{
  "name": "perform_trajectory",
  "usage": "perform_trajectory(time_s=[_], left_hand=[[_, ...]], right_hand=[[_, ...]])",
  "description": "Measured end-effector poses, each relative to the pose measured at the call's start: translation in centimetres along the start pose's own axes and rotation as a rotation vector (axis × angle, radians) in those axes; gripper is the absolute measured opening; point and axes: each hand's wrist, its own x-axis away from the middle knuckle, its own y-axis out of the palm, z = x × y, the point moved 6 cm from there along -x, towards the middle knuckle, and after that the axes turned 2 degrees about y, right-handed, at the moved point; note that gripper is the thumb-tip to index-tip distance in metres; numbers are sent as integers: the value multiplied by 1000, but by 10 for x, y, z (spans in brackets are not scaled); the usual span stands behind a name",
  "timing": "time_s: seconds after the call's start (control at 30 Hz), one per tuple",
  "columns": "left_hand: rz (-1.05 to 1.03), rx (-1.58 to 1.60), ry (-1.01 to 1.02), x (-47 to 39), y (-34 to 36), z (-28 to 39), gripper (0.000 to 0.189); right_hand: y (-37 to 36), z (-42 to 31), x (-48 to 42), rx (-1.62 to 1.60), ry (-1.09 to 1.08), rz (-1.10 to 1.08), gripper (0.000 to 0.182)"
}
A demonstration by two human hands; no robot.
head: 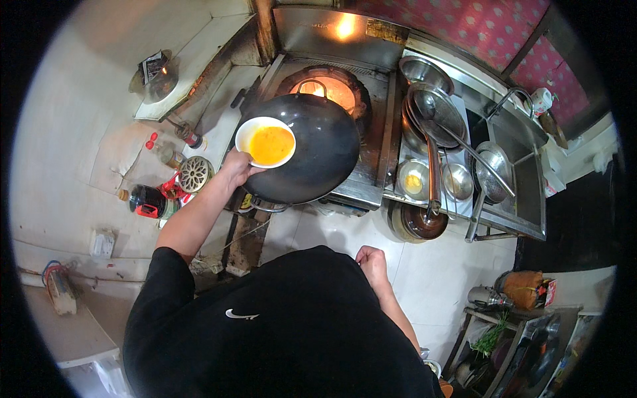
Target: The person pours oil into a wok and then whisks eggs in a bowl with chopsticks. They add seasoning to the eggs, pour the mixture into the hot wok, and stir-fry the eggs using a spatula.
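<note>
My left hand (238, 168) grips the rim of a white bowl (241, 134), which is above the left part of a black wok (318, 149). Inside the bowl is a yellow-orange liquid (271, 145) that looks like beaten egg. The wok has a loop handle at its far and near edges and sits in front of a round burner (343, 92) with orange flames and glow. My right hand (372, 261) is low beside my black shirt, its fingers curled. I see nothing held in it, though its inner side is partly hidden.
Bottles (149, 201) and a pierced round metal lid (196, 174) stand left of the wok. On the right are strainers (450, 119), a copper-coloured handle (434, 174), metal bowls (413, 180) and a steel sink (527, 189). A brown lidded pot (425, 222) is below the counter edge.
</note>
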Motion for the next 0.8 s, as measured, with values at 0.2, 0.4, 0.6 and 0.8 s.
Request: perform_trajectory(time_s=[0.2, 0.4, 0.6, 0.8], left_hand=[[48, -159, 5, -1, 3, 5, 50], [92, -228, 61, -13, -8, 11, 54], [111, -286, 156, -24, -18, 15, 41], [164, -338, 254, -3, -3, 39, 45]], right_hand=[[-2, 6, 0, -20, 4, -17, 14], [-2, 11, -2, -35, 9, -49, 16], [-3, 21, -8, -17, -41, -96, 12], [-10, 32, -12, -59, -25, -108, 19]])
